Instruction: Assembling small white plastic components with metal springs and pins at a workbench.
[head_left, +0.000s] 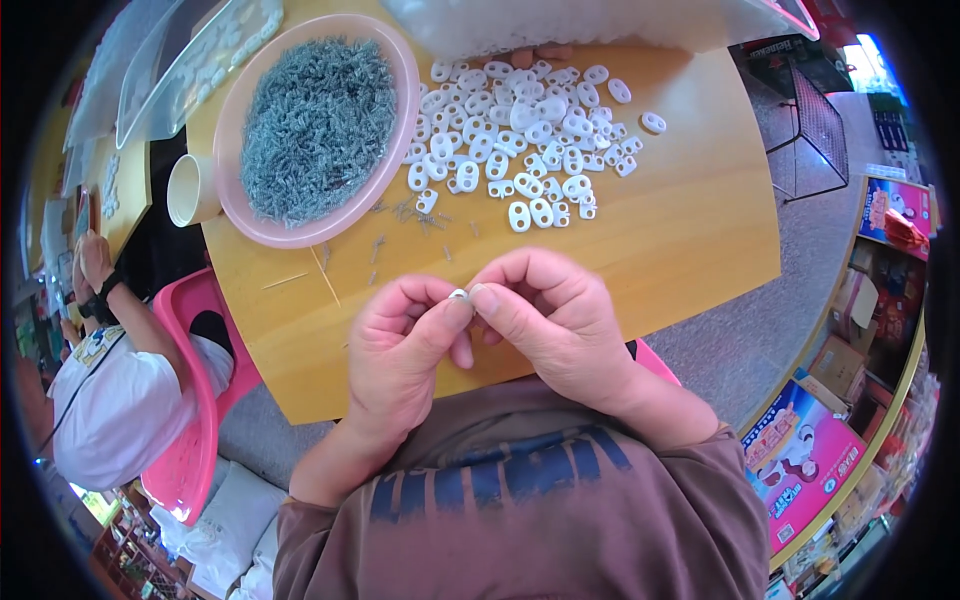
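Observation:
My left hand (408,330) and my right hand (545,318) meet above the near part of the table, both closed in a pinch. Between their thumbs and fingertips is a small white plastic piece (459,294), mostly covered. Past my hands lies a spread of white plastic cord-lock parts (541,212), many of them ovals with two holes. A pink basin (228,205) at the far left holds a heap of small grey metal springs (318,130). A few loose springs (378,246) lie on the table between the basin and my hands.
Two thin wooden sticks (327,275) rest on the yellow table (690,200). A cream cup (190,190) stands left of the basin, near clear plastic bins (190,75). A person in a white shirt (130,410) sits on a pink chair (190,450). Boxes (810,450) fill shelves at right.

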